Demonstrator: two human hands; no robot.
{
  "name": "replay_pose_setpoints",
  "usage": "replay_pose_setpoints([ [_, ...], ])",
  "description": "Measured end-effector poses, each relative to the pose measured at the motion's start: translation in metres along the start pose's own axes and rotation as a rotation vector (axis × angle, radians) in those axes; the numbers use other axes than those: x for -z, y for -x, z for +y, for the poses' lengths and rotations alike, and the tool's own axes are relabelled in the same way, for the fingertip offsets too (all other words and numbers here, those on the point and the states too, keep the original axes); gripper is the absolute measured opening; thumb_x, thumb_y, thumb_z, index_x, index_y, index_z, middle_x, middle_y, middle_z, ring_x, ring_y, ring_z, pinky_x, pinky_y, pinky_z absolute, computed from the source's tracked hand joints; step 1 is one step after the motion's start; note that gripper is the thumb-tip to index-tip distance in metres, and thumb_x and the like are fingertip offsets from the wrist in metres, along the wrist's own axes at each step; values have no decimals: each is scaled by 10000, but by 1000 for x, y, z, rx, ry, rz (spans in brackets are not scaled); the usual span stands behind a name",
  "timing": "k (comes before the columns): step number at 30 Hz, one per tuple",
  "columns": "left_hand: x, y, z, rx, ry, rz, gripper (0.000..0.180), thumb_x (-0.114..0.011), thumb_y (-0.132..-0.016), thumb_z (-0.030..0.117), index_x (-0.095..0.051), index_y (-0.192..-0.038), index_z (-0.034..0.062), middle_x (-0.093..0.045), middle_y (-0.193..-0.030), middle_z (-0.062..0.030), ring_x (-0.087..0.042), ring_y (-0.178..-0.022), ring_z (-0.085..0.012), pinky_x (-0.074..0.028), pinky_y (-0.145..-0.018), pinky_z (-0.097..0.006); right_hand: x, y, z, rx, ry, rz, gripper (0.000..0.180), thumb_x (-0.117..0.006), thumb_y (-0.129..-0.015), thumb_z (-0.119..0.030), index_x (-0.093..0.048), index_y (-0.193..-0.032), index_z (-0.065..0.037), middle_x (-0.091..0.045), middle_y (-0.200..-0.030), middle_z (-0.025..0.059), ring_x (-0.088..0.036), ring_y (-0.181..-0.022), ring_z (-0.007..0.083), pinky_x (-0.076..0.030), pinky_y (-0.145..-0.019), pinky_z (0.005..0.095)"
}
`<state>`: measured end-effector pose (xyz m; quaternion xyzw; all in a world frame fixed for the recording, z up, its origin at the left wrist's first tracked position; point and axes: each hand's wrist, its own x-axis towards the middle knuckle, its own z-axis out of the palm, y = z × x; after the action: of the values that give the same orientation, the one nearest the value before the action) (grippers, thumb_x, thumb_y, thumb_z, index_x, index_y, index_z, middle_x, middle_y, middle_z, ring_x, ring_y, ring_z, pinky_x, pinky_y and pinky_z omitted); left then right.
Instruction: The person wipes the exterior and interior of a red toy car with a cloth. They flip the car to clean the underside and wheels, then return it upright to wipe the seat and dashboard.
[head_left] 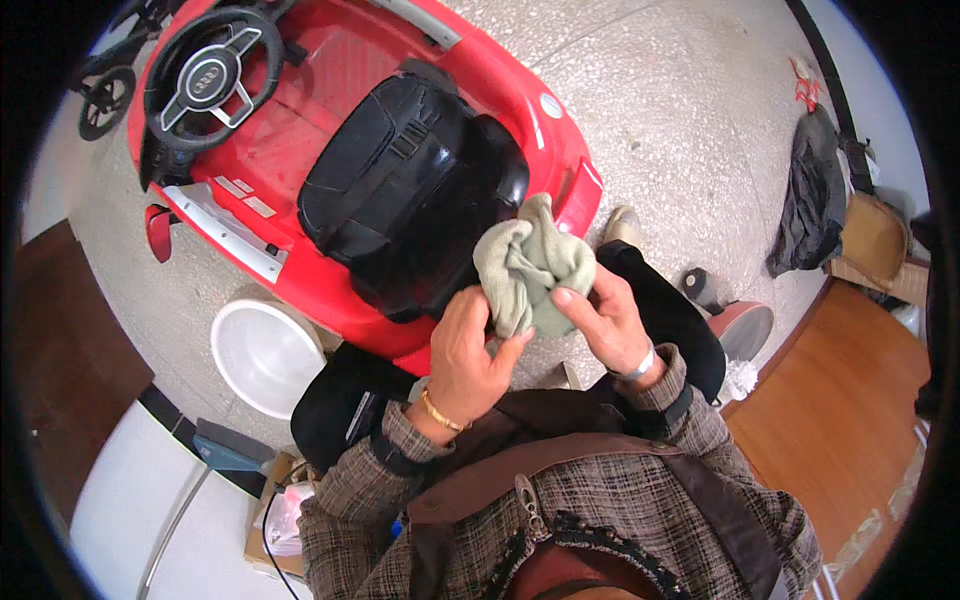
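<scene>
Head view shows us a crumpled pale green cloth bunched between our two hands, held up just over the black seat of a red ride-on toy car that stands on the speckled floor. We judge that we are gathering or refolding the cloth, not yet wiping; the next move would call for a firm wad and a flat face turned toward the seat. Our left hand comes up from below, fingers curled shut around the cloth's lower edge, thumb pressing in. Our right hand pinches its right side, forefinger laid along the fabric. Both wrists are bent inward, sleeves pushed back. A white basin sits beside the car.
</scene>
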<state>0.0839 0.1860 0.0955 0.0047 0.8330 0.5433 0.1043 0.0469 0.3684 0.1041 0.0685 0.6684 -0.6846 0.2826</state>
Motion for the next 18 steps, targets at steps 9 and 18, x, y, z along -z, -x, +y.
replay_pose_setpoints([
  [9,20,30,8,230,759,234,391,-617,-885,71,-446,-1213,-55,-556,-1130,-96,-539,-1010,-141,-418,-900,-275,39,-28,18,-34,28,246,335,-522,-973,-246,-574,-1159,27,-630,-977,17,-539,-878,72,-456,-775,239],
  [18,31,73,19,-94,673,500,263,-516,-924,76,-496,-1164,-28,-583,-1102,-79,-547,-984,-137,-425,-884,-278,54,1,32,86,655,197,296,-601,-897,-275,-622,-1035,-14,-636,-885,155,-615,-821,310,-491,-722,397],
])
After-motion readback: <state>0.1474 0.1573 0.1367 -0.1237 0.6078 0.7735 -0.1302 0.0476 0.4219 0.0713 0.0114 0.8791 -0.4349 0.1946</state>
